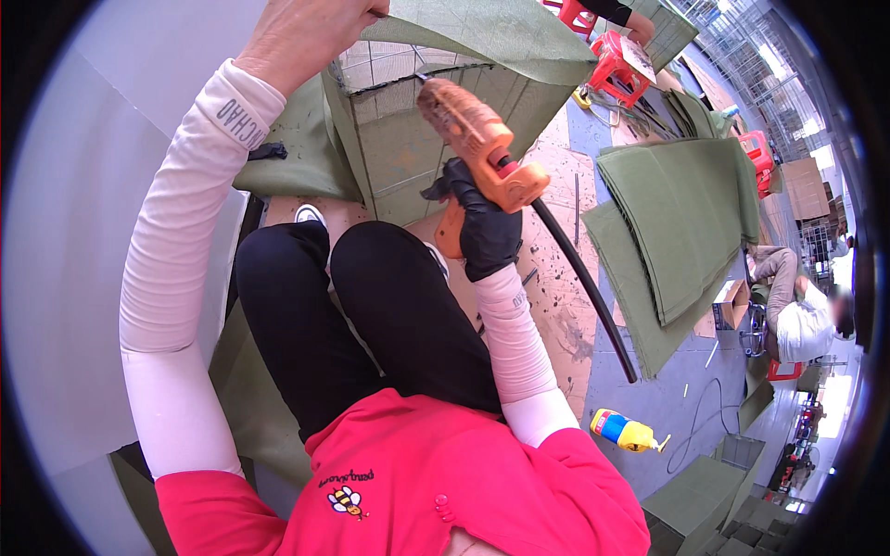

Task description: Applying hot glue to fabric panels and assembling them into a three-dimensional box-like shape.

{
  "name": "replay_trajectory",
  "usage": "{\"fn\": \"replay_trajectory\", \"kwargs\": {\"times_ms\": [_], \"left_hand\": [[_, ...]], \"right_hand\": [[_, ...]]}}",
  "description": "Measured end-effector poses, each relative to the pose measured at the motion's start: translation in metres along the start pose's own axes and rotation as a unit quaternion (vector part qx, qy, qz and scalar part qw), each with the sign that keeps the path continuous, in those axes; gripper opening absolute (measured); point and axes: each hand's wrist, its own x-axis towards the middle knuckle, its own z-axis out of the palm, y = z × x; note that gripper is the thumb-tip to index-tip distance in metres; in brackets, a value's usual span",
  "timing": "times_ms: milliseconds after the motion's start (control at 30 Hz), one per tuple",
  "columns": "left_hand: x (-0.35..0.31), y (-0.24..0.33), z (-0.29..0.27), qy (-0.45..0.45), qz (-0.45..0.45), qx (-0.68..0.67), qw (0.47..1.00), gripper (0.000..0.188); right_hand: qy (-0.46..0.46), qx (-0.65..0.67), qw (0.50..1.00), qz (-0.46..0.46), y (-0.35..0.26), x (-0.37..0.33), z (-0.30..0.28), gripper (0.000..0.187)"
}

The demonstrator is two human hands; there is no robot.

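- Our left hand (301, 35) is bare and up high, closed on the edge of the green cloth (491, 32), pinching it against the wire frame (408, 130) just below.
- Our right hand (484, 227), in a black glove, is wrapped tight round the grip of the orange gun (473, 139).
- The gun's nose tilts up toward the frame, close beside the left hand's cloth edge; we cannot tell whether it touches.
- A black hose (584, 278) runs from the gun down and away past the right wrist.
- Right of the right hand, a stack of green panels (686, 213) lies on the floor.
- Below the right elbow, a yellow bottle (623, 431) lies on its side.
- Above the gun, well off, there are red stools (616, 60).
- Far out right, another person (802, 320) is bent over.
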Motion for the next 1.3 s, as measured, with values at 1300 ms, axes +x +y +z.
{"fn": "replay_trajectory", "kwargs": {"times_ms": [1300], "left_hand": [[0.002, 0.003, -0.001, -0.016, -0.020, -0.005, 1.000, 0.016]], "right_hand": [[-0.045, -0.161, 0.985, -0.042, -0.002, -0.022, 0.031, 0.022]]}}
